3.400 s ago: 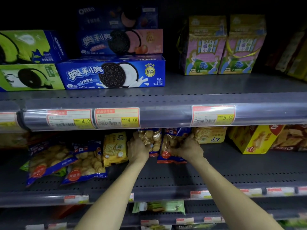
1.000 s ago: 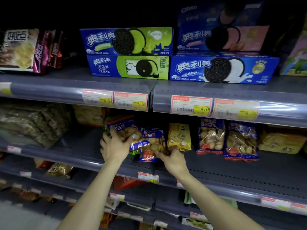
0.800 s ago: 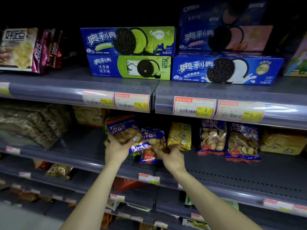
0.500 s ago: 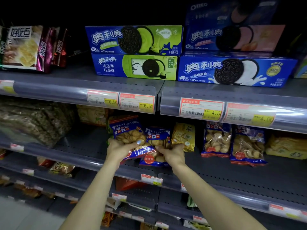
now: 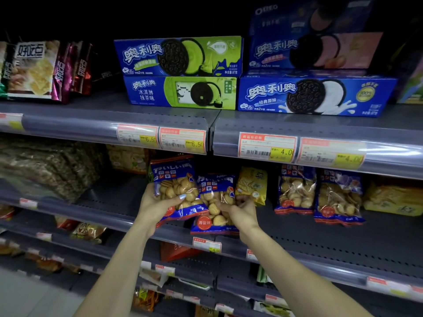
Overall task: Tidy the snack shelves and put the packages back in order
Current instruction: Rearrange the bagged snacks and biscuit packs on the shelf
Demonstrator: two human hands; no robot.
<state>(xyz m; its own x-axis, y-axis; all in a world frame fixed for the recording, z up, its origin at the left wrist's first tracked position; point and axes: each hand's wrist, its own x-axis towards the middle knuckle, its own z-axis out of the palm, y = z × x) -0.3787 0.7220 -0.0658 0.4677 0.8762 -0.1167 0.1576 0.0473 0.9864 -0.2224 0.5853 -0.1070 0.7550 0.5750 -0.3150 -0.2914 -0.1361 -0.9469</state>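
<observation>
Blue biscuit bags [image 5: 295,191]: four. Oreo boxes [image 5: 315,97]: five. Yellow cracker bags [image 5: 251,185]: two.

Both my bare forearms reach up and forward from the lower frame, converging toward the middle. My left hand [image 5: 158,204] is turned palm-up, thumb laid across the front of what it grips, its nail painted pale blue. My right hand [image 5: 240,213] is knuckles-up, fingers [image 5: 225,205] curled forward in a pinch, just beside the left.

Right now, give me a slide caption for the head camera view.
Left hand and right hand each hold a blue biscuit bag on the middle shelf.
</observation>
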